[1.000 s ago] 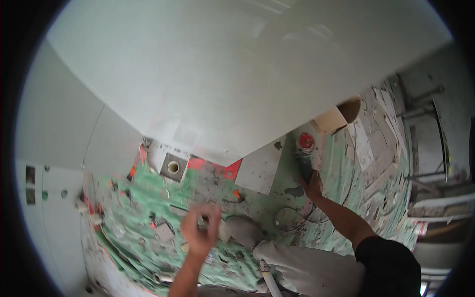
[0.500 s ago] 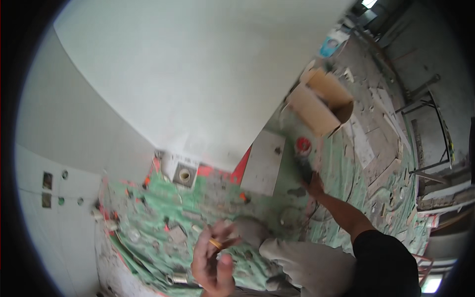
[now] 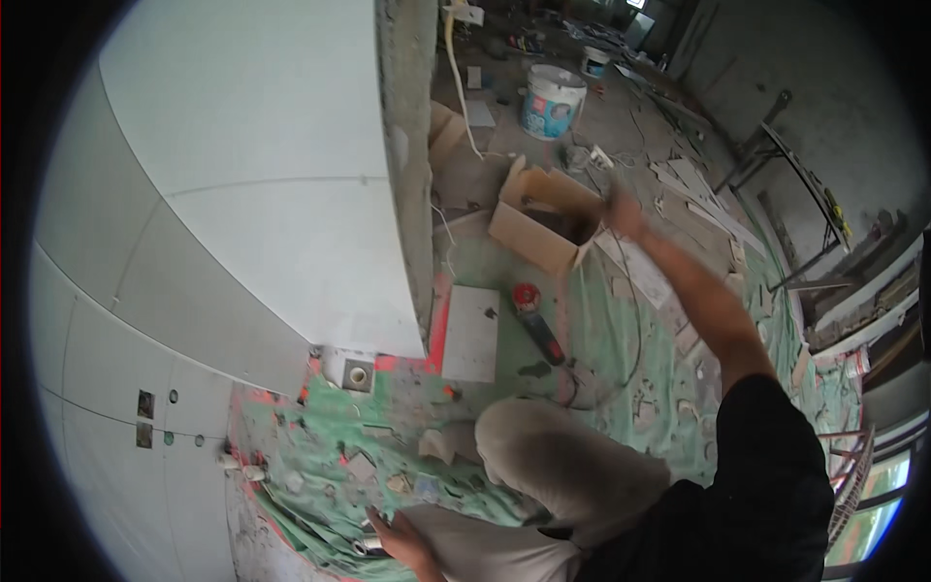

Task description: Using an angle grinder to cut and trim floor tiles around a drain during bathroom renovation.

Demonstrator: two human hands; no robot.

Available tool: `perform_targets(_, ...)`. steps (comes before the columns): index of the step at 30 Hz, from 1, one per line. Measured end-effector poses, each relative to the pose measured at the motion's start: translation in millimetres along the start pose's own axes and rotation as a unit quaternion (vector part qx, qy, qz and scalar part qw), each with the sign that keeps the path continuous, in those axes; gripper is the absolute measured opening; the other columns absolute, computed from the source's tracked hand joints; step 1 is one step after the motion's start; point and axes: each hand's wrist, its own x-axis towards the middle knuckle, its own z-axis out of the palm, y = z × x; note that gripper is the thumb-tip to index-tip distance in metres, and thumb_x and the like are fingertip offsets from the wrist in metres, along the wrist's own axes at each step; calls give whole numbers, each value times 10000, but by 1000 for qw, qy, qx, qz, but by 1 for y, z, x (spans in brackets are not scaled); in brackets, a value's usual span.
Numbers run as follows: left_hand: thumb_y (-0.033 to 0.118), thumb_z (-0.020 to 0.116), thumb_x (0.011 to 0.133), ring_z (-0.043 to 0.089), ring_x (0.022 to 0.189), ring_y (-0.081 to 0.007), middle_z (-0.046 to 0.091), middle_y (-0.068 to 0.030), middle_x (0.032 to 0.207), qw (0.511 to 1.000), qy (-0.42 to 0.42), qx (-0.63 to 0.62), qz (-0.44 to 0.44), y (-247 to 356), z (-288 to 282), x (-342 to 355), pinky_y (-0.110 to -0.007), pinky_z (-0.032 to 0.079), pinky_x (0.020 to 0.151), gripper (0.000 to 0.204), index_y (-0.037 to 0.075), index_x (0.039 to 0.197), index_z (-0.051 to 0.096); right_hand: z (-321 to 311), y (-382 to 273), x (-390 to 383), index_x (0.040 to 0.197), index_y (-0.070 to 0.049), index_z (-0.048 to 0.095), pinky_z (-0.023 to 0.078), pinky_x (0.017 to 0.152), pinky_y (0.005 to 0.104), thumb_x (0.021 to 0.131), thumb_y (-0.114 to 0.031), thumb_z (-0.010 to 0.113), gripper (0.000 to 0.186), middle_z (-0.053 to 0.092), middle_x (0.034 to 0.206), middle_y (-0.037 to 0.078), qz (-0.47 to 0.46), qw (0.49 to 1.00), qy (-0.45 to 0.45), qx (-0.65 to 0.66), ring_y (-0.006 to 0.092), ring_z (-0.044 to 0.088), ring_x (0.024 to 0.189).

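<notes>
My right hand (image 3: 627,215) reaches forward over the right edge of a cardboard box (image 3: 538,242); motion smears its fingers, so a grip does not show. Close beyond it lies a small white piece (image 3: 601,156). An angle grinder (image 3: 539,330) with a red disc end lies on the floor, apart from both hands, its dark cord (image 3: 637,335) running up toward my right hand. Low by my leg, my left hand (image 3: 401,541) has its fingers loosely together; anything between them is too small to make out. Beside it is a silvery cylinder (image 3: 366,547).
A pale board (image 3: 471,335) lies left of the grinder. White wall panels (image 3: 262,252) end in a rough edge (image 3: 415,184). A blue-and-white bucket (image 3: 553,105) stands beyond the box. Scraps litter the green floor sheet (image 3: 606,320); a metal frame (image 3: 810,184) stands far right.
My right hand has left the grinder and swung forward to the box. My left hand, which held an orange-ended, cigarette-like stick, has dropped lower. The view has shifted, showing more floor beyond the panel.
</notes>
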Motion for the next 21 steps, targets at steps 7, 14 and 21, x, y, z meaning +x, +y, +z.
perform_targets(7,82,642,1072,802,1116,-415,805,-283,1241,996,73,-37,46,-15,-9,-14,-486,616,962,367,-81,1395,707,-198,-154,-7,1065,-26,775,589,743,537,1006,-476,813,455,763,868,246,-185,958,163,148,472,748,840)
perform_targets(14,113,719,1016,800,1100,-418,821,-245,1236,995,86,-48,-24,-54,-18,-21,-492,615,964,443,-38,1432,698,-123,-299,-330,1453,-73,678,536,1112,497,1098,-497,687,553,719,1362,208,-375,822,-257,345,394,694,1286)
perform_targets(21,308,764,1027,788,1132,-427,805,-216,1288,997,59,4,-50,-20,-15,15,-521,617,976,524,55,1478,682,-181,-309,-360,1524,14,602,431,1227,561,1018,-342,785,645,599,1547,278,-405,844,-198,290,485,560,1434)
